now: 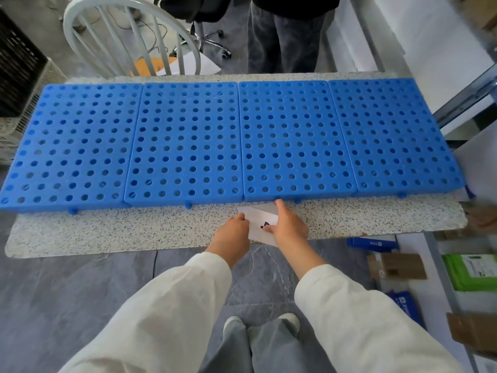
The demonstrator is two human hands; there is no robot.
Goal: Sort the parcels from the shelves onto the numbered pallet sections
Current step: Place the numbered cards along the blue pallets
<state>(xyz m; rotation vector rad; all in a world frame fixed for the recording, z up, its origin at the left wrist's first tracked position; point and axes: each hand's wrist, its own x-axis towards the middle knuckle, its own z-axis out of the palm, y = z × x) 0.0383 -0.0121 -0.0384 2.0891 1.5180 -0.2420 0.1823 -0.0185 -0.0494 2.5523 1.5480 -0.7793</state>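
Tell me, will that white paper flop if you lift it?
Probably floppy: the paper looks thin and creased near its top edge. Likely very light, being one small sheet. It might slide easily on the speckled mat.

The pallet (pixel 188 135) is blue plastic, smooth and a little shiny, full of round holes. It sits on a mat (pixel 107 230) that looks rough and grainy, pale with dark specks. The paper (pixel 258 218) is thin, white and matt. The sleeves (pixel 166 305) are white cloth, soft and creased. The floor (pixel 67 286) looks like grey stone, smooth, with thin pale veins. The chair (pixel 195 51) is white and smooth, a bit glossy. The boxes (pixel 398 266) are brown cardboard, dull and matt. The post (pixel 468 100) is grey metal. The crate (pixel 18 68) is black plastic mesh.
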